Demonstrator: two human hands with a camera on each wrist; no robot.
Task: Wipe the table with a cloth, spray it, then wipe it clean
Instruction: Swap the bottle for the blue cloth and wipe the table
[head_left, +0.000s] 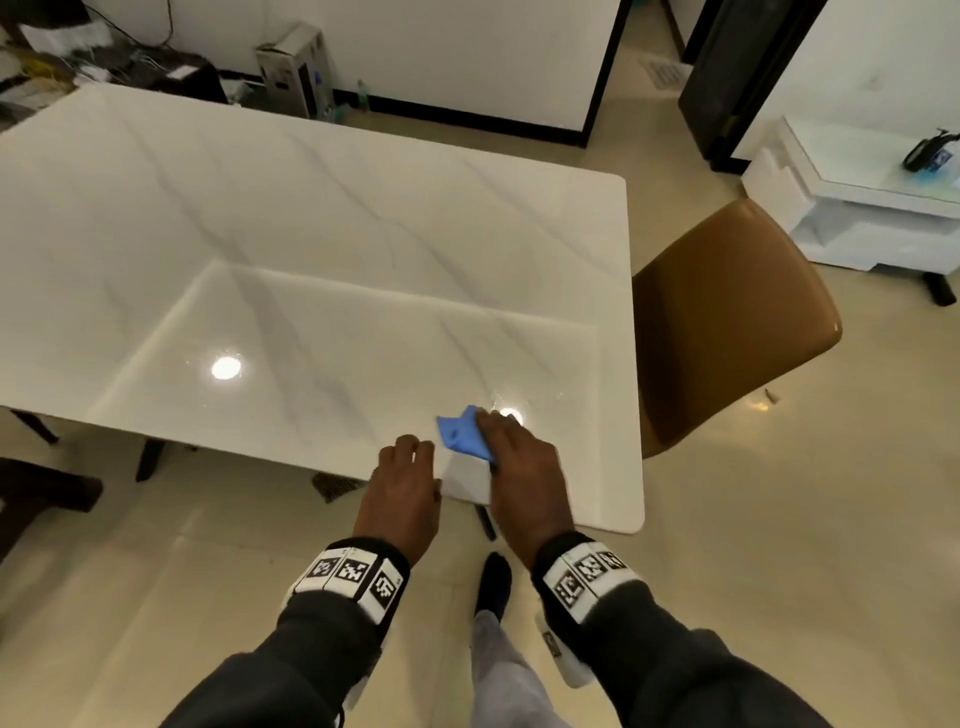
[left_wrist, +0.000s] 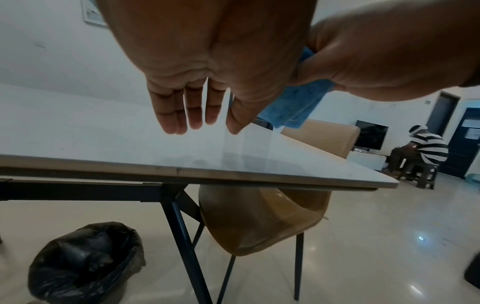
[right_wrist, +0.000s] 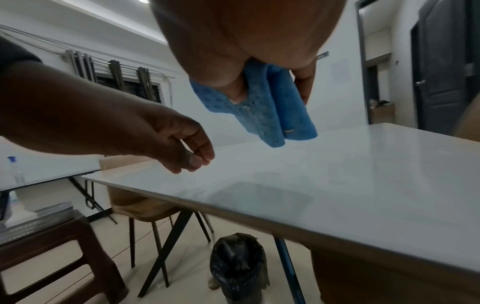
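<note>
Because it is a broad, glossy slab veined in grey, the surface (head_left: 322, 218) is judged hard, stiff and slippery, heavy enough to stay put under a wipe; it fills the left and centre of the head view, and ceiling lights are mirrored in it. Smaller and softer, the blue cloth (head_left: 464, 434) is seen at lower centre of that frame, near the surface's front right corner. It is judged light, limp and easily bunched, best taken by a gathered fold. It is clamped in the right hand (head_left: 524, 467), whose fingers (right_wrist: 303, 82) are curled round it, two folds hanging just above the surface. The left hand (head_left: 405, 483) hovers beside it, fingers (left_wrist: 194, 111) relaxed, holding nothing.
</note>
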